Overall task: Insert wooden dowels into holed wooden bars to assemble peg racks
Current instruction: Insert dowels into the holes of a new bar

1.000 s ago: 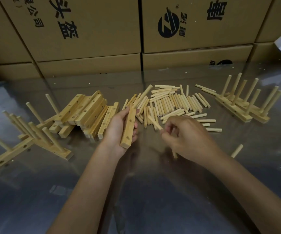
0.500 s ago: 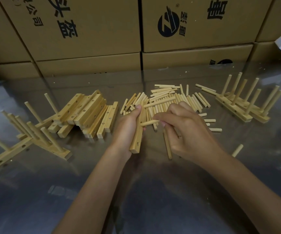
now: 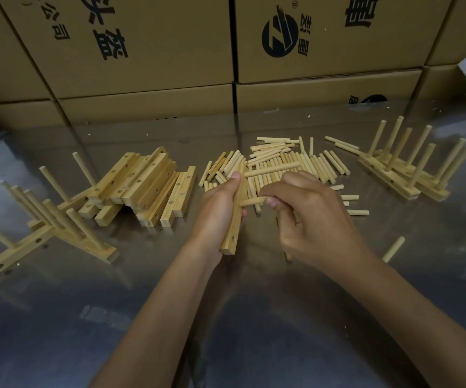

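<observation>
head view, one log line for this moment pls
step: dowel insertion | left hand: grips holed bar | right hand: pinches dowel at bar | spare dowels: held in right hand

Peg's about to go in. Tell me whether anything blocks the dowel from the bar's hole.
Nothing visible does. The right hand pinches the dowel, its tip already at the face of the bar held by the left hand. The hole itself is hidden behind dowel and fingers.
</observation>
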`<state>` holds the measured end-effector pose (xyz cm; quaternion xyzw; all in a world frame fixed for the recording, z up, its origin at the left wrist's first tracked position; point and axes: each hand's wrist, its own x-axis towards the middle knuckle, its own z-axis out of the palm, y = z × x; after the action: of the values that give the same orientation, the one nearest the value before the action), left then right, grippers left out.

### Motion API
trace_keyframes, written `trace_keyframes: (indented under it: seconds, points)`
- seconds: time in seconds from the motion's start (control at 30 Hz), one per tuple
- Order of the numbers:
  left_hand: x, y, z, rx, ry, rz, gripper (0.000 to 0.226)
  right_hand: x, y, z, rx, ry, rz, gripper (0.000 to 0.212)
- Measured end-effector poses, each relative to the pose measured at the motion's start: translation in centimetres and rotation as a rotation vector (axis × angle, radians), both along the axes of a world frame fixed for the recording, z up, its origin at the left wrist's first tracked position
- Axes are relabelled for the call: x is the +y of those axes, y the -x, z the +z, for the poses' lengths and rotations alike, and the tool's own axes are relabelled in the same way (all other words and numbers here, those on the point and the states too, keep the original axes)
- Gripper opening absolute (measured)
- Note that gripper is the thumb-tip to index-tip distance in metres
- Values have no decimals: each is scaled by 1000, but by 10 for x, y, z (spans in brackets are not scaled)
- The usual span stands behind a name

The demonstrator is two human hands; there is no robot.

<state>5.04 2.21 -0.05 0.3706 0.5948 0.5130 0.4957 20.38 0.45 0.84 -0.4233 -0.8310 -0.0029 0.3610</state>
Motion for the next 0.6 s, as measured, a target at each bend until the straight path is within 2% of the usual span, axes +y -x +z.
trace_keyframes:
  seconds: [0.23, 0.4, 0.6]
  points:
    - [-2, -2, -3, -16, 19, -41, 34, 2, -1, 0, 59, 83, 25, 15]
    - [0, -1, -5, -98, 8, -62, 34, 6, -4, 0, 146, 102, 46, 14]
    - [4, 2, -5, -92, 47, -2, 39, 6, -2, -4, 172, 120, 58, 10]
